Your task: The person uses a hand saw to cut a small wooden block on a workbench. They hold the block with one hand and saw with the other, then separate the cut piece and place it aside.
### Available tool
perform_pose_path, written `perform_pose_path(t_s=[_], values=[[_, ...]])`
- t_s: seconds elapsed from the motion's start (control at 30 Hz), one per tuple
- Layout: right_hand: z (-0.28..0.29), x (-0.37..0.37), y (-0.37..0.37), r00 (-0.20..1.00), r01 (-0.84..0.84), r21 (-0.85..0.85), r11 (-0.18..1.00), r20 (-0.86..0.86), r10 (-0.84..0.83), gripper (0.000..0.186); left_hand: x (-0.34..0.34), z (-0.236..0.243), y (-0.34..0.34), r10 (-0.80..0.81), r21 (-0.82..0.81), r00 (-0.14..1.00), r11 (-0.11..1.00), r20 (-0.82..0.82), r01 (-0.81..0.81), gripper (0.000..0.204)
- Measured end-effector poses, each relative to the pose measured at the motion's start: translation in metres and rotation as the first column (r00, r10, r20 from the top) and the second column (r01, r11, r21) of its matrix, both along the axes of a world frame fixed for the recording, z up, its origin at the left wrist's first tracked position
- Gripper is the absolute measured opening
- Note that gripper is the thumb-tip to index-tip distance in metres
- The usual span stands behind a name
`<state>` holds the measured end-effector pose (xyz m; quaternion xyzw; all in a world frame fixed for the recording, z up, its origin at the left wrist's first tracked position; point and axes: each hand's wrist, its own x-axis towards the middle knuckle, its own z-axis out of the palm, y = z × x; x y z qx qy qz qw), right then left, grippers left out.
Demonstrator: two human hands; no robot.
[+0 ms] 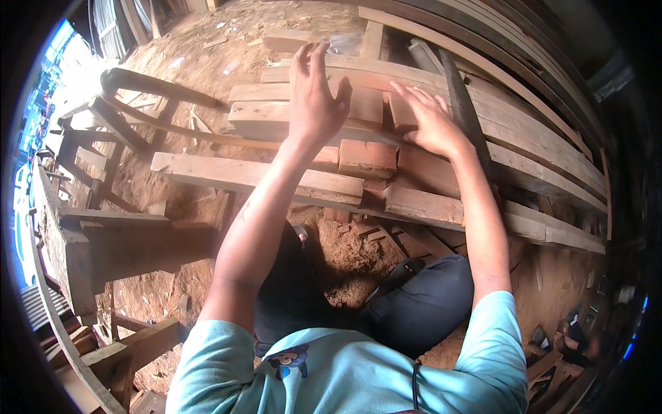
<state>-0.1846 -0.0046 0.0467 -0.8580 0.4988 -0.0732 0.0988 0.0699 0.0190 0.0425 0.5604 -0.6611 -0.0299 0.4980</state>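
With grips spread, the left hand [316, 103] and right hand [434, 125] reach over stacked beams [261, 119], where a reddish block [368, 160] just inside the near edge could, if pushed unevenly, shift and pinch fingers.

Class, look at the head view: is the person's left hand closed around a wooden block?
No, the left hand is spread open with nothing in it.

No readable text, labels, numbers or signs, none on the timber [207, 170], none on the blue shirt [352, 369]
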Motion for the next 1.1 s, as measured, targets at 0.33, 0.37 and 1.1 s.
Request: perform_pose_path(t_s=[0.33, 0.37, 1.1], values=[[-0.003, -0.028, 0.016, 0.872, 0.104, -0.198, 0.975, 0.49, 0.006, 0.099, 0.001, -0.012, -0.01, 0.002, 0.021, 0.998, 1.0, 0.07, -0.004, 0.057], [-0.008, -0.033, 0.019, 0.858, 0.123, -0.234, 0.964, 0.513, 0.016, 0.097, 0.0, -0.013, -0.011, -0.005, 0.028, 0.997, 1.0, 0.073, 0.003, 0.055], [0.019, 0.015, 0.088, 0.667, 0.44, -0.195, 0.876, 0.725, -0.174, 0.071, -0.064, 0.004, 0.052, -0.613, 0.217, 0.79, 0.774, 0.022, 0.595, 0.057]])
